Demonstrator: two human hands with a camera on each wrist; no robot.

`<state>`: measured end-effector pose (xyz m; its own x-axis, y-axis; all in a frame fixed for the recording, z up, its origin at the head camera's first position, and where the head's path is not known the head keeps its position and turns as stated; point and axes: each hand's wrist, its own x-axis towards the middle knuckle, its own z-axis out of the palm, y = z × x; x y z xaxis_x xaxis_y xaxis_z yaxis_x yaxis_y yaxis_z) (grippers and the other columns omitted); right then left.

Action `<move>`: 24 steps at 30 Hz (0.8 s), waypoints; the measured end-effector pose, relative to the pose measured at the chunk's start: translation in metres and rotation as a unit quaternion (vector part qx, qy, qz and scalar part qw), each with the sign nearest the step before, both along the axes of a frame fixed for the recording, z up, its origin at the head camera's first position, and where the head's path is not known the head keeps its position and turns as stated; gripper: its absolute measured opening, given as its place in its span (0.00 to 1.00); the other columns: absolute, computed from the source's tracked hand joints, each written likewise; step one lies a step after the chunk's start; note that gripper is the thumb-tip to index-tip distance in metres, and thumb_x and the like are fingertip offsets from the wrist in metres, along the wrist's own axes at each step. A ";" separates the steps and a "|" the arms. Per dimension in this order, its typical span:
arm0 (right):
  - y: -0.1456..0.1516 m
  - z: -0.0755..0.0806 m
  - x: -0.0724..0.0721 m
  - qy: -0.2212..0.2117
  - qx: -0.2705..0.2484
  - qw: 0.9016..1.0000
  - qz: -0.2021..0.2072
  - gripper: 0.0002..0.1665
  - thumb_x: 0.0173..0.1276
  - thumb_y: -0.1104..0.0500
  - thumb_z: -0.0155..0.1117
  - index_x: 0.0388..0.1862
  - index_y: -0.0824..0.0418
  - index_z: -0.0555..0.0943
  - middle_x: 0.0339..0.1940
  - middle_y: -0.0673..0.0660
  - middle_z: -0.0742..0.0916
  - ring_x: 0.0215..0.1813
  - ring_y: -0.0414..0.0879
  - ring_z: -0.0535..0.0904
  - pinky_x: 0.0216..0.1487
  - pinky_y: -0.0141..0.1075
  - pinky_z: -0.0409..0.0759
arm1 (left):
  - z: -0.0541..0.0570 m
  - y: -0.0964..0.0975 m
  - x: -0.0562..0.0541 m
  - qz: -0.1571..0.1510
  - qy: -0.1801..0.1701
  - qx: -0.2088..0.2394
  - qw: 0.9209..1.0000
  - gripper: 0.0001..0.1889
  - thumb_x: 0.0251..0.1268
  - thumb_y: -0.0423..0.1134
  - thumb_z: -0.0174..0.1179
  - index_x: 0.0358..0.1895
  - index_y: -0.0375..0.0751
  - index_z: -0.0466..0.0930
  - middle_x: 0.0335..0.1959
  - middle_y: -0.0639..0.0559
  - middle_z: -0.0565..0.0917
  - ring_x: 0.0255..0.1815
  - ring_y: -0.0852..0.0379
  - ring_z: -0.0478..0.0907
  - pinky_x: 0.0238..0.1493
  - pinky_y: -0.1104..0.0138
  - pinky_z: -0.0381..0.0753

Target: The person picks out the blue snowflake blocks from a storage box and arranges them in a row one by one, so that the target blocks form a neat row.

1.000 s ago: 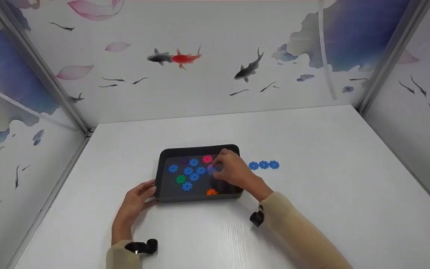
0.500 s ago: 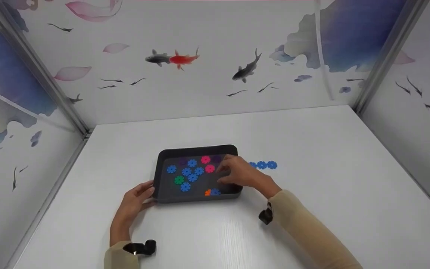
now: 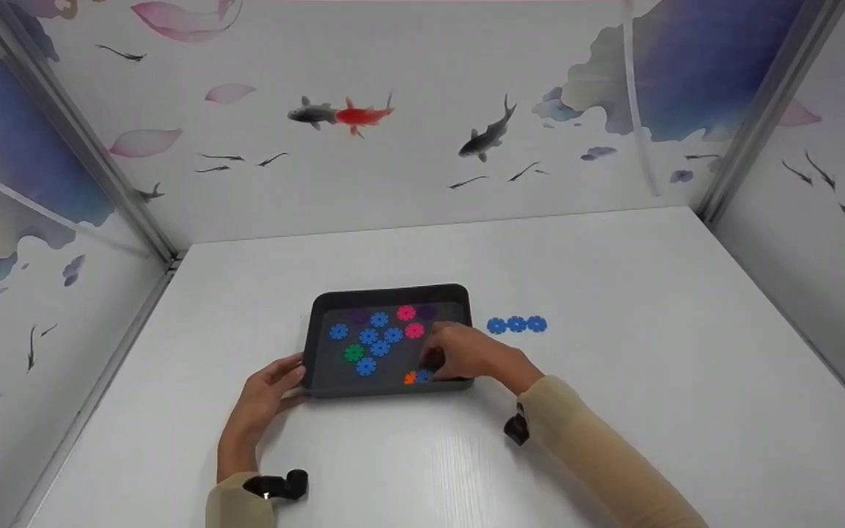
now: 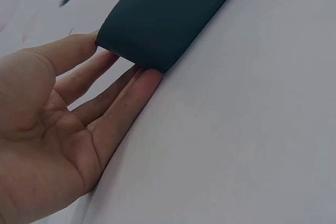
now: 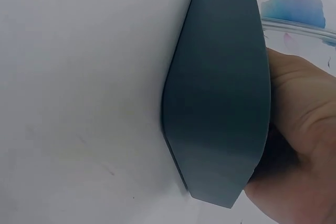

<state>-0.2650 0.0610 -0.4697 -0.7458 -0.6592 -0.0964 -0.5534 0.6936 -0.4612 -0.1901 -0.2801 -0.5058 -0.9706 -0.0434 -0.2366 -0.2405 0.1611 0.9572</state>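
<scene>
A shallow dark grey tray [image 3: 331, 381] holds several flower-shaped plastic discs: blue [image 3: 379, 347], green [image 3: 354, 353], pink [image 3: 406, 313] and dark purple. My left hand [image 3: 265, 396] touches the tray's left end; in the left wrist view its thumb meets the rim and its fingertips the lower corner. Inside the tray at the right, my right hand [image 3: 470, 350] reaches down with bent fingers. Its thumb tip is beside a blue disc [image 3: 422, 376] that overlaps an orange disc [image 3: 410, 378] by the front wall. In the right wrist view the tray wall [image 5: 215, 93] hides the fingertips.
A row of three joined blue discs [image 3: 517, 324] lies on the white table [image 3: 613, 367] to the right of the tray. White panels printed with fish [image 3: 364, 116] and petals stand at the back and both sides.
My right hand released a blue disc, which dropped beside the orange one. The hand drew right, then lowered toward that disc. A pink disc beneath the hand came into view. The left hand stayed put.
</scene>
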 end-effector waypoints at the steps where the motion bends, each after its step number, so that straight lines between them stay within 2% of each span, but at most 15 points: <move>1: 0.000 -0.001 0.001 0.008 0.006 1.000 0.002 0.15 0.61 0.55 0.77 0.47 0.53 0.89 0.47 0.53 0.84 0.48 0.44 0.76 0.54 0.38 0.85 | 0.000 0.000 0.000 -0.001 0.000 -0.002 1.000 0.27 0.76 0.43 0.56 0.74 0.40 0.66 0.74 0.37 0.69 0.73 0.41 0.70 0.67 0.56 0.80; 9: -0.001 -0.004 0.001 0.046 0.017 0.999 0.019 0.15 0.61 0.53 0.76 0.47 0.52 0.90 0.48 0.53 0.85 0.49 0.44 0.77 0.54 0.39 0.85 | 0.000 0.001 -0.001 0.001 0.002 0.000 1.000 0.27 0.76 0.42 0.57 0.73 0.39 0.67 0.73 0.37 0.70 0.72 0.41 0.70 0.65 0.56 0.81; 14: -0.001 -0.006 -0.002 0.080 0.021 0.997 0.011 0.18 0.61 0.49 0.76 0.49 0.52 0.89 0.49 0.54 0.85 0.51 0.47 0.78 0.55 0.41 0.84 | 0.001 0.002 -0.001 0.003 0.005 0.002 1.000 0.27 0.76 0.41 0.56 0.73 0.38 0.66 0.73 0.37 0.69 0.72 0.40 0.70 0.65 0.56 0.81; 19: -0.001 -0.008 -0.003 0.073 0.029 0.997 -0.012 0.20 0.63 0.47 0.74 0.53 0.51 0.88 0.54 0.55 0.85 0.56 0.50 0.78 0.60 0.43 0.84 | 0.000 0.001 -0.001 0.003 0.001 -0.001 1.000 0.26 0.76 0.41 0.56 0.73 0.39 0.67 0.73 0.37 0.69 0.72 0.40 0.70 0.66 0.56 0.80; 24: 0.000 -0.008 -0.005 0.061 0.025 0.998 -0.013 0.21 0.63 0.47 0.74 0.55 0.50 0.87 0.53 0.54 0.86 0.56 0.49 0.77 0.61 0.43 0.83 | 0.000 0.001 -0.001 0.004 -0.004 -0.004 1.000 0.27 0.76 0.42 0.56 0.74 0.40 0.66 0.74 0.37 0.68 0.73 0.40 0.69 0.67 0.55 0.79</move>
